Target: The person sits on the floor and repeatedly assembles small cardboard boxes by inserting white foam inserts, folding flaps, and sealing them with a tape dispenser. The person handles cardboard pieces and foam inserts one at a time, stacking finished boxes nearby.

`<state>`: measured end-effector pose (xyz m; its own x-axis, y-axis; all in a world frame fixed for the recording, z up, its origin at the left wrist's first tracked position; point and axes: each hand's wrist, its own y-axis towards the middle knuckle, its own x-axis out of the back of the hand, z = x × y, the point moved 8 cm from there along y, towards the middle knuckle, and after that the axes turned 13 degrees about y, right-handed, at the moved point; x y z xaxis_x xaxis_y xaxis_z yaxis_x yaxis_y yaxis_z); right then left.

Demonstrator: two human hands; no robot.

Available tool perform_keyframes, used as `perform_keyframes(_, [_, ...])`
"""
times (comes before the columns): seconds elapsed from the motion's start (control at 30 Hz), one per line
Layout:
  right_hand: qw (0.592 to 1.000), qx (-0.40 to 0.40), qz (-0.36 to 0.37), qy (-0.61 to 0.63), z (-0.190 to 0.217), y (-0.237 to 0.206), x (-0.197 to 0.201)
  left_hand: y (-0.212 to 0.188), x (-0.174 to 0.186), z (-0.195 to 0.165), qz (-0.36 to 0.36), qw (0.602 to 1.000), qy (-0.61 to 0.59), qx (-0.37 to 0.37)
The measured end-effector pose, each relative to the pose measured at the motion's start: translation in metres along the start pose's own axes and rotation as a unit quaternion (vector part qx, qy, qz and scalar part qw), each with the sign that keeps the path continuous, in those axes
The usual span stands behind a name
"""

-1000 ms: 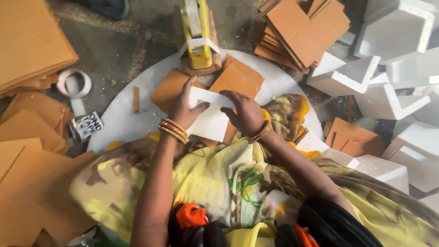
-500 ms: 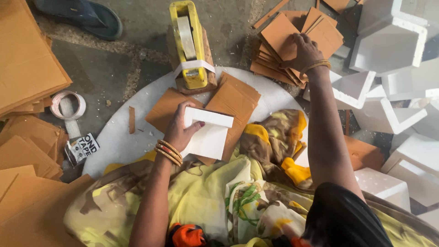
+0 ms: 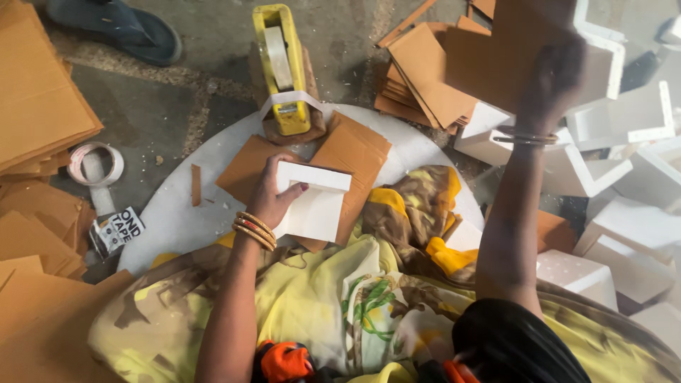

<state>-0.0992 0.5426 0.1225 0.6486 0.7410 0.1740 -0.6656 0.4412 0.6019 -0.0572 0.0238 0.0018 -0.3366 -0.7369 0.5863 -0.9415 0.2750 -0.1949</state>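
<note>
My left hand [image 3: 273, 190] grips a white foam corner piece [image 3: 317, 201] by its left edge, holding it over two brown cardboard sheets [image 3: 353, 150] on a round white board [image 3: 174, 213]. My right hand [image 3: 557, 71] is raised at the upper right, blurred, holding a brown cardboard sheet [image 3: 489, 64] lifted off the cardboard stack [image 3: 418, 78]. A yellow tape dispenser [image 3: 281, 67] stands just beyond the sheets on the board's far edge.
White foam corner pieces [image 3: 624, 177] are heaped at the right. Cardboard stacks [image 3: 35, 99] lie at the left, with a tape roll [image 3: 94, 163] and a printed tape core [image 3: 117, 228] beside them. A sandal [image 3: 113, 28] lies at top left. Yellow patterned cloth [image 3: 319, 298] covers my lap.
My right hand left the foam piece, reached to the cardboard stack at upper right and lifted a sheet off it. My left hand stayed on the foam piece.
</note>
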Motion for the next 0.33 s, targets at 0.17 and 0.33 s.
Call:
perform_keyframes(0.17, [0.928, -0.188, -0.095, 0.307, -0.057, -0.021, 0.024, 0.002, 0.004, -0.007, -0.019, 0.999, -0.002, -0.036])
perform_keyframes(0.33, [0.966, -0.231, 0.055, -0.102, -0.139, -0.082, -0.017, 0.002, 0.001, -0.003, 0.003, 1.0, -0.002, -0.006])
